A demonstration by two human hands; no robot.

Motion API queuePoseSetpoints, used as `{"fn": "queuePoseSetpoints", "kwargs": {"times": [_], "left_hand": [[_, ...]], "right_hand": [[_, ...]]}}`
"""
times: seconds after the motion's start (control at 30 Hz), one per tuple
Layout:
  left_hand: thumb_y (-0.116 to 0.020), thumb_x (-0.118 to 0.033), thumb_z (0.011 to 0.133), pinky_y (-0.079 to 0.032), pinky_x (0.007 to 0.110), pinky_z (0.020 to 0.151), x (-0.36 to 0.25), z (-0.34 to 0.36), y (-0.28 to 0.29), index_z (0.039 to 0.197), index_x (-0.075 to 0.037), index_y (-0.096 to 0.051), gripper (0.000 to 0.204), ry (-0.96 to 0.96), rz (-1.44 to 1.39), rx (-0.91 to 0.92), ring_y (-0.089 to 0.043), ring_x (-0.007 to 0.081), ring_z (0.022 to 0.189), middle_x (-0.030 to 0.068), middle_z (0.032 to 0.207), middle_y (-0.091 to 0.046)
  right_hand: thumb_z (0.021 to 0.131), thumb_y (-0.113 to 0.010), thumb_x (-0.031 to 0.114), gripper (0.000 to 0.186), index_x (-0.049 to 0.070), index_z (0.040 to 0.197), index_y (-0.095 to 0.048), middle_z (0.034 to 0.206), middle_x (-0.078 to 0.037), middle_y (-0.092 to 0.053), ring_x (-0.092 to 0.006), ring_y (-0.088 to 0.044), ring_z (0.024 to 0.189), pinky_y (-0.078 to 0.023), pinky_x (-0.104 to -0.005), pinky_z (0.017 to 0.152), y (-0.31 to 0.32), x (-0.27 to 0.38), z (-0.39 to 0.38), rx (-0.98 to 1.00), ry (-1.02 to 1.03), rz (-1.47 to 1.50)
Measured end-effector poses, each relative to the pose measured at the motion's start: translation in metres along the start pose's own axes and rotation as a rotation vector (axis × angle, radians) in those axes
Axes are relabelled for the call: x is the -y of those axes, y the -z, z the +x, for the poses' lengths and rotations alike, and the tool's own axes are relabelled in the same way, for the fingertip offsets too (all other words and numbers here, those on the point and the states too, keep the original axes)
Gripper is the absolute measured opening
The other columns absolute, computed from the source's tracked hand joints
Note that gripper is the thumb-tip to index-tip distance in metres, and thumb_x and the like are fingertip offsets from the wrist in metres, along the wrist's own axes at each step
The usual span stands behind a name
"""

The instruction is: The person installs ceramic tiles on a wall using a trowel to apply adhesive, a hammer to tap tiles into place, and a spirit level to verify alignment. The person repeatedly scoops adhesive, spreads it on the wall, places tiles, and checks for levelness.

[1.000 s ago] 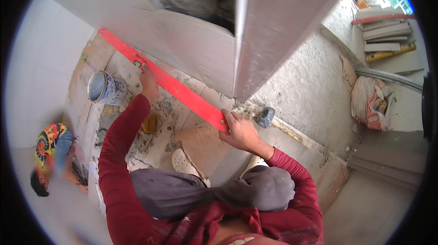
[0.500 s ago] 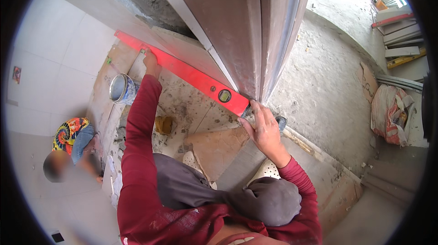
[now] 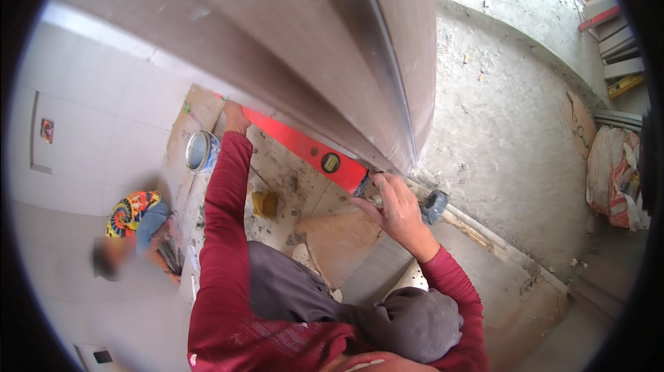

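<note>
A long red spirit level (image 3: 290, 138) lies along the foot of a tall panelled column or frame (image 3: 311, 47), its vial near the right end. My left hand (image 3: 236, 118) is closed on its far left part, which is partly hidden behind the panel. My right hand (image 3: 398, 209) grips the near end, thumb and forefinger either side of the dark end cap. Just right of my right hand is a dark mallet head (image 3: 434, 206). A paint-spattered bucket (image 3: 204, 150) and a small yellow object (image 3: 264, 203) stand below and left of the level, on the dirty floor.
A person (image 3: 138, 230) in a colourful shirt crouches at left by a tiled wall (image 3: 83, 130). A concrete floor (image 3: 491, 143) with a low step spreads right, with stacked boards (image 3: 615, 43), yellow level (image 3: 626, 83) and woven sack (image 3: 609, 178) along the edge. Cardboard (image 3: 339, 247) lies near my feet.
The level's near end has moved in against the column's foot; my right hand has shifted to its end cap. The view has swung, so the column now fills much of the top.
</note>
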State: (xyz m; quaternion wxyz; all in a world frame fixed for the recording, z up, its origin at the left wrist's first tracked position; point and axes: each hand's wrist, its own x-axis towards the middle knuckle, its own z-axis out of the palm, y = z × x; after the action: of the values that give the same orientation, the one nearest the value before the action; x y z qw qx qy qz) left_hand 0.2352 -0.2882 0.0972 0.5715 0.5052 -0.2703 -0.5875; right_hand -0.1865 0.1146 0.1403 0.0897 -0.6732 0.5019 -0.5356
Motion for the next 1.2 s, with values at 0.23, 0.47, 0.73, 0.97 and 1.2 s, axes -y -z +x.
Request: {"fn": "queuePoseSetpoints", "kwargs": {"times": [0.23, 0.47, 0.73, 0.97, 1.2], "left_hand": [[-0.047, -0.028, 0.108, -0.057, 0.05, 0.095, -0.008, -0.02, -0.001, 0.138, 0.0, -0.05, 0.041, 0.012, 0.05, -0.022, -0.066, 0.0324, 0.113, 0.0159, 0.128, -0.064], [-0.047, -0.026, 0.108, -0.057, 0.05, 0.095, -0.007, -0.034, -0.004, 0.136, -0.001, -0.051, 0.038, 0.001, 0.047, -0.034, -0.066, 0.0324, 0.111, 0.0162, 0.126, -0.065], [-0.047, -0.024, 0.107, -0.057, 0.05, 0.095, -0.036, -0.044, -0.019, 0.134, -0.001, -0.053, 0.035, -0.1, 0.005, -0.077, -0.067, 0.0325, 0.109, 0.0165, 0.123, -0.066], [-0.046, -0.017, 0.107, -0.057, 0.051, 0.094, -0.098, -0.052, -0.05, 0.128, 0.0, -0.055, 0.029, -0.247, -0.072, 0.052, -0.067, 0.0352, 0.104, 0.0188, 0.117, -0.067], [-0.049, -0.015, 0.106, -0.056, 0.055, 0.096, -0.161, 0.04, -0.004, 0.132, 0.005, -0.052, 0.033, -0.301, -0.198, -0.014, -0.067, 0.0352, 0.11, 0.0184, 0.122, -0.067]], "right_hand": [[0.075, -0.089, 0.016, 0.059, -0.006, 0.12, -0.056, 0.102, -0.017, -0.065, -0.0317, -0.065, 0.086, -0.055, -0.038, 0.071, -0.003, -0.008, 0.003, -0.05, 0.066, 0.073], [0.075, -0.089, 0.015, 0.061, -0.006, 0.122, -0.056, 0.102, -0.017, -0.064, -0.0314, -0.065, 0.086, -0.055, -0.0382, 0.071, -0.001, -0.006, 0.006, -0.039, 0.047, 0.09], [0.076, -0.087, 0.01, 0.063, -0.006, 0.128, -0.056, 0.102, -0.017, -0.064, -0.0264, -0.066, 0.08, -0.056, -0.0362, 0.07, -0.011, 0.011, 0.002, -0.056, -0.048, 0.116], [0.079, -0.086, 0.012, 0.053, -0.006, 0.123, -0.062, 0.101, -0.017, -0.065, -0.0259, -0.067, 0.081, -0.056, -0.0353, 0.069, -0.035, 0.043, 0.048, -0.054, 0.095, 0.092], [0.083, -0.08, 0.013, 0.038, -0.001, 0.115, -0.065, 0.091, -0.014, -0.065, -0.0276, -0.066, 0.074, -0.054, -0.038, 0.062, -0.021, 0.067, 0.051, 0.073, 0.256, 0.249]]}}
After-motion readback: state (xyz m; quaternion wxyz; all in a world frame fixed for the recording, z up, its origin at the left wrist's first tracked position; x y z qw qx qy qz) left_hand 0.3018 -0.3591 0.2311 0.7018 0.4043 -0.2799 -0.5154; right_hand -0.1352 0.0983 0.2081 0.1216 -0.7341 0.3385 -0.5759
